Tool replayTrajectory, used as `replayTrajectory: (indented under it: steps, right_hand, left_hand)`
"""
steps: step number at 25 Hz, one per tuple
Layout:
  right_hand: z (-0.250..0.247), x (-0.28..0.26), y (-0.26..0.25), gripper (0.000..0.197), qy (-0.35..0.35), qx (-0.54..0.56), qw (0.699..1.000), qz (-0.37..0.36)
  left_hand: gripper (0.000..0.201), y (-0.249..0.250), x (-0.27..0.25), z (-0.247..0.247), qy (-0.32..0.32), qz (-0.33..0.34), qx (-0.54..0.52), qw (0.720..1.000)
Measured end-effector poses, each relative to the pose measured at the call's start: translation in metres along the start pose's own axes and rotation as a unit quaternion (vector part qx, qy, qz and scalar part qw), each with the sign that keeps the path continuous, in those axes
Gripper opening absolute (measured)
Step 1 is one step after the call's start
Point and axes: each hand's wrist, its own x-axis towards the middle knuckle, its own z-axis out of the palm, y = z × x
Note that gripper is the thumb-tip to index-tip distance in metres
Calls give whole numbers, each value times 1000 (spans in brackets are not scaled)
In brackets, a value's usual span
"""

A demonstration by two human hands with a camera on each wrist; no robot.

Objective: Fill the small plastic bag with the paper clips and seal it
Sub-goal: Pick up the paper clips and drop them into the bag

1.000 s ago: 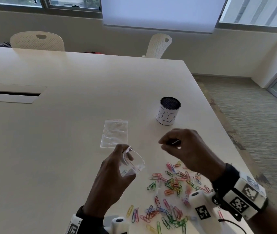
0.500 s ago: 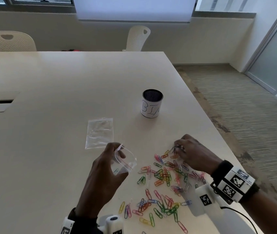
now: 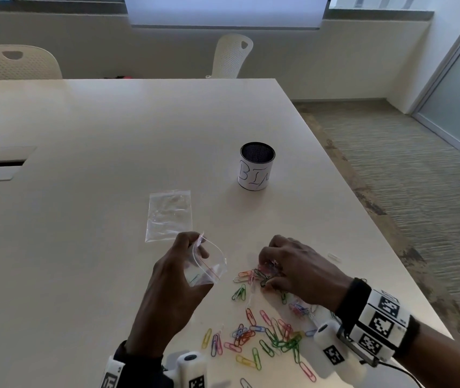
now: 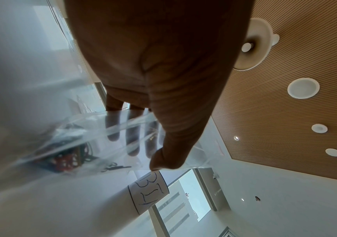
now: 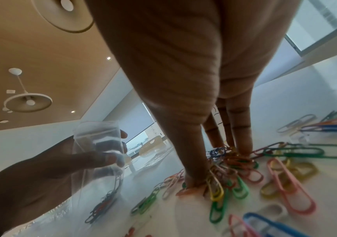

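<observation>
My left hand [image 3: 195, 249] holds a small clear zip bag [image 3: 209, 266] upright just above the table, its mouth open towards the right. A few paper clips [image 5: 102, 206] lie in the bag's bottom. In the left wrist view the thumb [image 4: 167, 157] pinches the bag [image 4: 123, 136] against the fingers. My right hand [image 3: 269, 277] is down on the scattered coloured paper clips [image 3: 265, 340]. Its thumb [image 5: 192, 184] and fingertips [image 5: 238, 149] pinch a small cluster of clips [image 5: 224, 158] against the table.
A second clear bag [image 3: 168, 215] lies flat beyond the left hand. A black mesh cup labelled BIN [image 3: 257, 169] stands further back. One pale clip [image 3: 334, 257] lies apart near the table's right edge [image 3: 369, 236]. Two chairs stand at the far side.
My right hand has come down from beside the bag's mouth to the clip pile and closed its fingers on a cluster. The left hand keeps the bag in place.
</observation>
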Motion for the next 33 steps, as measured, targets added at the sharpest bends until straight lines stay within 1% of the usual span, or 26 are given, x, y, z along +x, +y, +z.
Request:
replayTrajectory:
  steps: [2, 4, 7, 11, 13, 15, 17, 20, 21, 22, 23, 24, 25, 28, 29, 31, 33]
  right_hand:
    - [3, 0, -2, 23, 24, 13, 1000, -6]
    - [7, 0, -5, 14, 37, 14, 999, -10]
    - [13, 2, -6, 16, 45, 13, 999, -14]
    - [7, 6, 2, 17, 56, 56, 997, -2]
    - [0, 6, 5, 14, 69, 95, 993, 3]
    - [-7, 5, 7, 13, 81, 160, 984, 15]
    - [-17, 4, 2, 13, 95, 263, 960, 28]
    - [-33, 2, -20, 12, 112, 426, 898, 0]
    - [-37, 2, -30, 13, 113, 464, 879, -14]
    - [-40, 2, -40, 15, 113, 487, 865, -27]
    - [-42, 3, -50, 16, 112, 497, 860, -39]
    - [-42, 4, -59, 17, 112, 495, 860, -49]
    - [-42, 5, -67, 17, 115, 480, 868, -57]
    - [-39, 10, -82, 19, 134, 381, 911, -82]
    - [-39, 12, -86, 20, 134, 354, 921, -89]
    - [-40, 13, -90, 22, 132, 327, 931, -97]
    - [-43, 13, -92, 23, 138, 317, 933, -101]
  left_hand:
    - [53, 1, -1, 0, 1, -1, -2, 1000]
    - [55, 1, -1, 0, 0, -4, 1, 1000]
    - [56, 0, -1, 0, 0, -3, 6, 1000]
    - [56, 0, -2, -1, 2, -2, 0, 1000]
    - [56, 0, -3, -1, 3, -2, 0, 1000]
    - [55, -1, -3, -2, 5, 1, 1, 1000]
    - [54, -1, -3, -2, 9, 4, 3, 1000]
    - [54, 1, -2, -1, 7, 6, 9, 1000]
    - [55, 0, -1, 0, 6, 6, 13, 1000]
    - [56, 0, -1, 0, 4, 6, 17, 1000]
    - [57, 0, 0, 0, 2, 5, 20, 1000]
    - [57, 0, 0, 0, 1, 5, 20, 1000]
    - [57, 0, 0, 0, 0, 4, 20, 1000]
    - [58, 1, 0, 0, 2, -7, 22, 1000]
    - [59, 1, 0, -1, 2, -10, 22, 1000]
    - [59, 0, 0, -2, 3, -12, 22, 1000]
    - [59, 0, 0, -2, 1, -12, 18, 1000]
